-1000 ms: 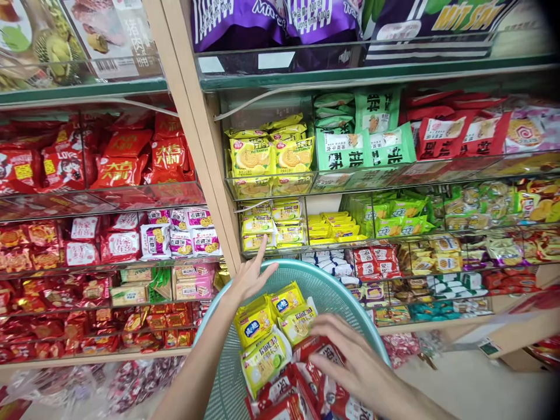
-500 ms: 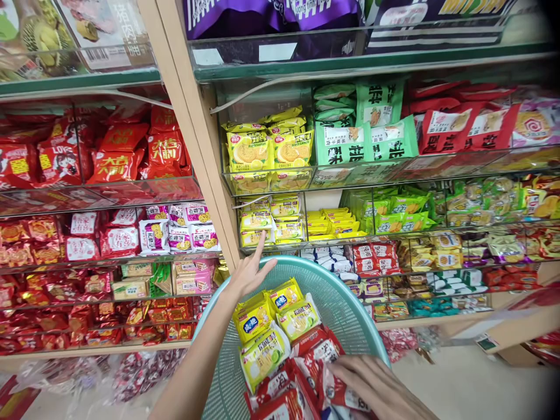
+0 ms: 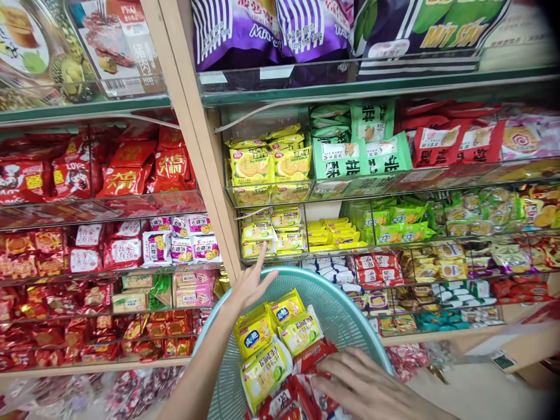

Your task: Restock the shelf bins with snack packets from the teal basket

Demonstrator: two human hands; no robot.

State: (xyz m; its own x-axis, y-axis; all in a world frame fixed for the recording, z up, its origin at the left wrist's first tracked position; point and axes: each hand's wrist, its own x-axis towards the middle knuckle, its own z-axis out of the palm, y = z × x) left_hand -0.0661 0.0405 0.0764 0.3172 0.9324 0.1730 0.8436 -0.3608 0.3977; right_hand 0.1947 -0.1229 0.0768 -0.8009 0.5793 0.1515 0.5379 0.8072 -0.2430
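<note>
A teal mesh basket [image 3: 350, 303] fills the lower middle, holding several yellow snack packets [image 3: 266, 371] and red snack packets [image 3: 311, 357]. My left hand [image 3: 250, 287] is at the basket's far left rim, forefinger stretched toward the shelf and thumb apart from it. That fingertip overlaps yellow lemon packets [image 3: 286, 217] in a low shelf compartment; whether it touches them I cannot tell. Inside the basket on the right, my right hand [image 3: 359, 382] lies over the red packets. It is blurred, its fingers bent downward, and what sits under them is hidden.
Clear-fronted shelves hold bigger yellow lemon biscuit packs [image 3: 249, 166], green packs [image 3: 339, 157] and red packs [image 3: 437, 143]. A wooden upright [image 3: 192, 116] parts them from the left shelves with red packets [image 3: 126, 169]. Plastic bags [image 3: 144, 385] lie below on the floor.
The shelves sit slightly lower in view. My right hand has shifted a little up and left over the red packets. My left hand keeps its place against the shelf and basket.
</note>
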